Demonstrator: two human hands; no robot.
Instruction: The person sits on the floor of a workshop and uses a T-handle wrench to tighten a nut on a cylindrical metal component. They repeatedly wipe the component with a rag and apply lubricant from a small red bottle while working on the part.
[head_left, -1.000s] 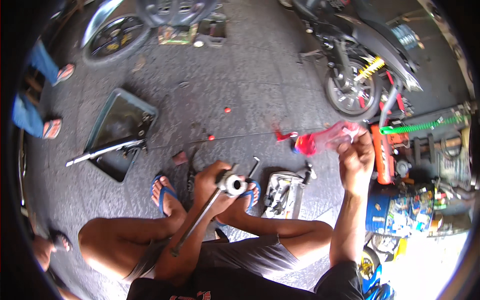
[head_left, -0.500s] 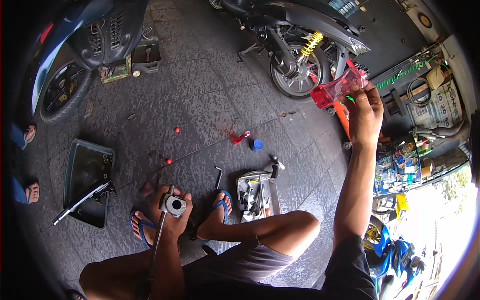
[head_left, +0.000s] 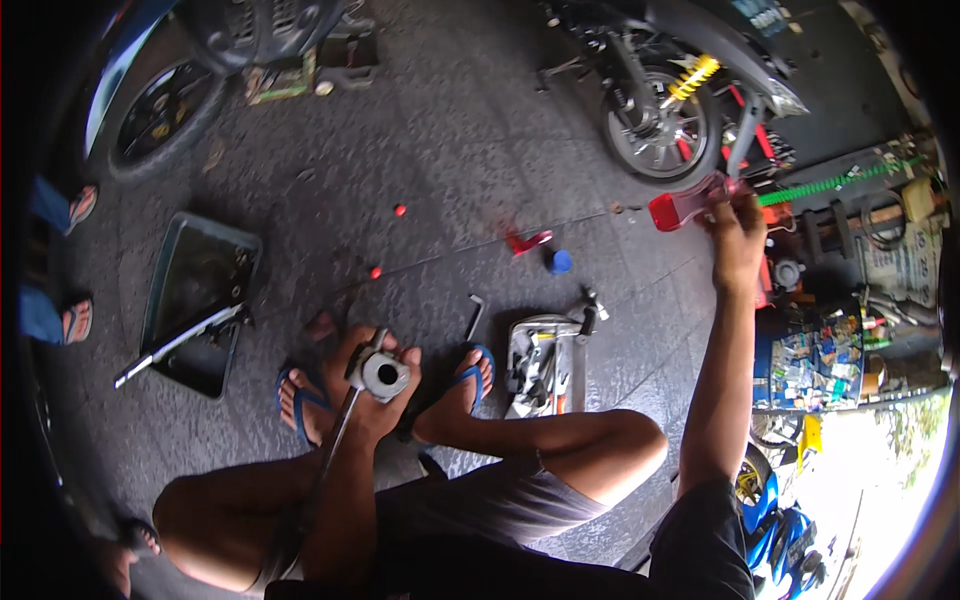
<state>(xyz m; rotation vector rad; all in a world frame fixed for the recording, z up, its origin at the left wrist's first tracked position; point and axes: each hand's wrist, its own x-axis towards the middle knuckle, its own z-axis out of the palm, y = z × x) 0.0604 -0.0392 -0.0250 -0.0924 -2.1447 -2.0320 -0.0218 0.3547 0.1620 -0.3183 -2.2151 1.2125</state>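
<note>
My left hand (head_left: 372, 395) grips a long metal tube with a steel clamp-like end (head_left: 381, 376), held upright between my knees. My right hand (head_left: 740, 235), at the end of my outstretched arm, holds a clear plastic bottle (head_left: 682, 208) with red liquid pooled at one end. On the floor below the bottle lie a blue cap (head_left: 559, 262) and a red object (head_left: 532, 241). Two small red balls (head_left: 376, 272) sit farther left. An L-shaped hex key (head_left: 474, 315) lies near my foot, beside an open tool case (head_left: 540, 370) with a hammer-like tool (head_left: 596, 305) at its corner.
A dark tray (head_left: 166, 285) holding a metal tube lies at left, near another person's sandalled feet (head_left: 80, 320). A scooter front (head_left: 220, 30) and a rear wheel (head_left: 660, 130) stand beyond. Crowded shelves (head_left: 812, 355), a green hose (head_left: 840, 182) and blue motorcycle (head_left: 775, 530) are at right.
Since a second ago, my right arm has swung out and forward with the bottle, then dropped slightly relative to the floor. My left hand still holds the tube. The view has shifted.
</note>
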